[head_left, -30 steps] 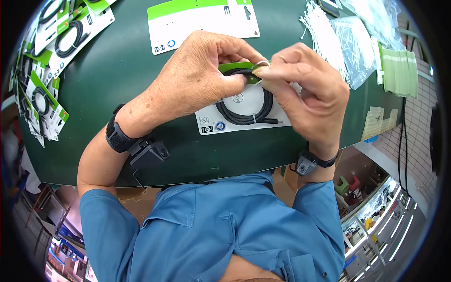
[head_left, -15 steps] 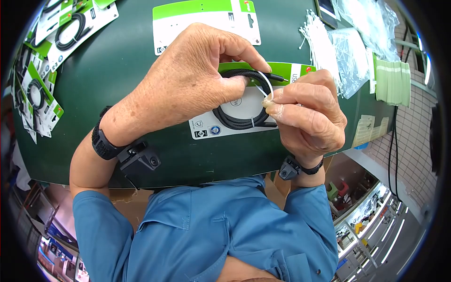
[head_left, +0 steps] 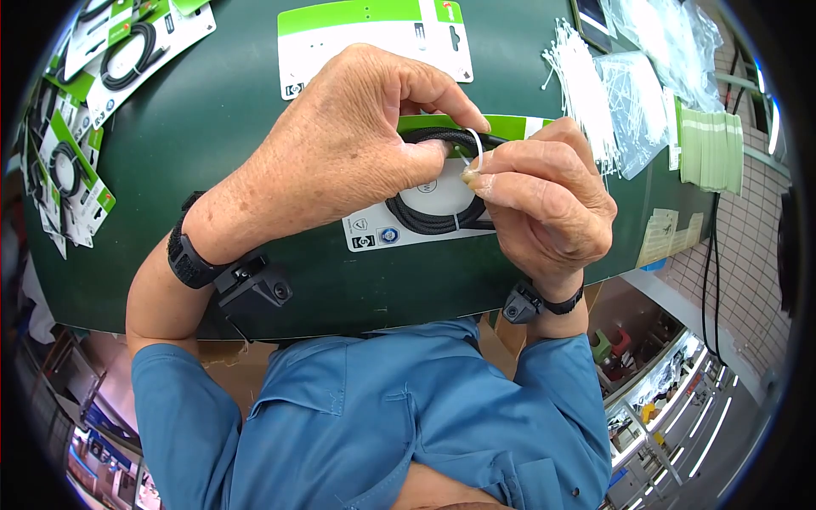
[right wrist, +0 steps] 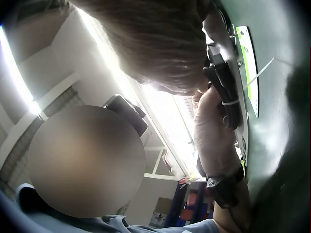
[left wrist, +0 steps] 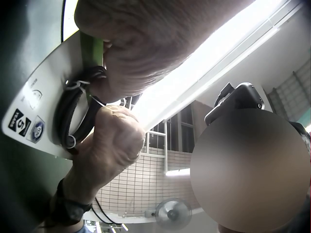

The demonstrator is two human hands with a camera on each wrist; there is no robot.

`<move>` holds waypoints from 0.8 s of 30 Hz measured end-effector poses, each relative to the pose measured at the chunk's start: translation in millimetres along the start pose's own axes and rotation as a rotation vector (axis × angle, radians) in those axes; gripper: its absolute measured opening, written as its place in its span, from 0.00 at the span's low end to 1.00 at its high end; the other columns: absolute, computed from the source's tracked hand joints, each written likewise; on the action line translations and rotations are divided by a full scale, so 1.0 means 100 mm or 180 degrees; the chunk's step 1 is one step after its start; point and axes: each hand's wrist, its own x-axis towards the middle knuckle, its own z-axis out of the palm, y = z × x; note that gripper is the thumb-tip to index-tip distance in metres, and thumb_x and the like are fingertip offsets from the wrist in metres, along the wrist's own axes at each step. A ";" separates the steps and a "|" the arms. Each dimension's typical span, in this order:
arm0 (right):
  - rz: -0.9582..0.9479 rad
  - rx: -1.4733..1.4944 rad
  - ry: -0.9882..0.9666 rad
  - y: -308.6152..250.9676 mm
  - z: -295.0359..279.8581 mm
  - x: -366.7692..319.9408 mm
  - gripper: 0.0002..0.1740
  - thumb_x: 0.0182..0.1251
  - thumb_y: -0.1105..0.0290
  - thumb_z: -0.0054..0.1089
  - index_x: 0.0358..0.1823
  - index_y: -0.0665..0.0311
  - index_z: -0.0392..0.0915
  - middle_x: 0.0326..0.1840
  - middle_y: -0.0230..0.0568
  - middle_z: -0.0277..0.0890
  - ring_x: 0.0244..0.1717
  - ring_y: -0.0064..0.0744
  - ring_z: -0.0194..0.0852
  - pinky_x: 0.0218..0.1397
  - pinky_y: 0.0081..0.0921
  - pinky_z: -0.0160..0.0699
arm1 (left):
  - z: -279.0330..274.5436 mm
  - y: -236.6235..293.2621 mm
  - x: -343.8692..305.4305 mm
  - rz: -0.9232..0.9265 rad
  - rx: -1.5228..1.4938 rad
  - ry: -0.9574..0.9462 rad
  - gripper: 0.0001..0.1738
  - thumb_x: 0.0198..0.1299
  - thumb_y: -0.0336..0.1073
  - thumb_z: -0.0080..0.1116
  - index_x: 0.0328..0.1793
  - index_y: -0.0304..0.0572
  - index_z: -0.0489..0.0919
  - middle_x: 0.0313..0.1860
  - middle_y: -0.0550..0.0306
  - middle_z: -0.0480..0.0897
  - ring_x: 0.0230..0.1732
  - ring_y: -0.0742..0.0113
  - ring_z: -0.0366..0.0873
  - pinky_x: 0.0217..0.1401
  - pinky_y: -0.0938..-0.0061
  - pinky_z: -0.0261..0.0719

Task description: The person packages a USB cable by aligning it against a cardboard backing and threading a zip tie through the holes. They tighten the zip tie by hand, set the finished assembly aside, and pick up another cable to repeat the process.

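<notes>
A coiled black braided cable lies on a white and green card. The left hand pinches the top of the coil and card between thumb and fingers. A white tie loops round the coil's upper right, and the right hand pinches its end between thumb and forefinger. Another tie circles the bottom of the coil. In the left wrist view the coil and card are tilted, with the right hand beside them.
Another card lies behind the hands. Carded cables are heaped at the left. Loose white ties, a bag of ties, a phone and a stack of green cards lie at the right.
The right hand moved down and to the right from beside the left fingertips, then slightly back left. The tie it pinches now stands as a loop. The left hand keeps its hold.
</notes>
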 end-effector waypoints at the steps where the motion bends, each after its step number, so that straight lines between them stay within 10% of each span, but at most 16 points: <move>1: -0.0003 0.0002 -0.0002 0.00 0.01 0.00 0.17 0.49 0.85 0.80 0.39 0.59 0.88 0.37 0.37 0.88 0.34 0.31 0.77 0.34 0.25 0.73 | 0.00 0.01 0.00 -0.0017 0.0001 -0.0011 0.19 0.55 0.17 0.59 0.51 0.30 0.90 0.45 0.54 0.91 0.50 0.71 0.88 0.63 0.75 0.87; 12: 0.0019 -0.0627 -0.0782 -0.12 0.00 0.09 0.15 0.48 0.86 0.79 0.36 0.62 0.87 0.34 0.38 0.84 0.30 0.34 0.77 0.31 0.26 0.71 | 0.01 -0.01 -0.01 -0.0325 0.0283 -0.0130 0.19 0.52 0.16 0.58 0.49 0.30 0.91 0.41 0.55 0.90 0.45 0.74 0.86 0.53 0.78 0.85; 15: -0.0006 -0.0264 -0.0483 0.02 0.03 0.10 0.15 0.51 0.86 0.77 0.39 0.63 0.87 0.36 0.39 0.85 0.31 0.33 0.78 0.32 0.25 0.73 | 0.00 -0.10 0.02 0.0142 0.0471 0.0096 0.17 0.53 0.24 0.60 0.47 0.32 0.92 0.29 0.55 0.88 0.30 0.78 0.78 0.34 0.76 0.77; 24: 0.1963 0.0670 0.1122 0.35 -0.24 -0.01 0.10 0.73 0.82 0.67 0.53 0.71 0.84 0.49 0.43 0.86 0.42 0.23 0.83 0.44 0.17 0.82 | -0.12 0.07 0.00 0.0053 0.0225 0.0117 0.21 0.52 0.15 0.57 0.50 0.31 0.92 0.44 0.54 0.90 0.44 0.73 0.85 0.54 0.78 0.83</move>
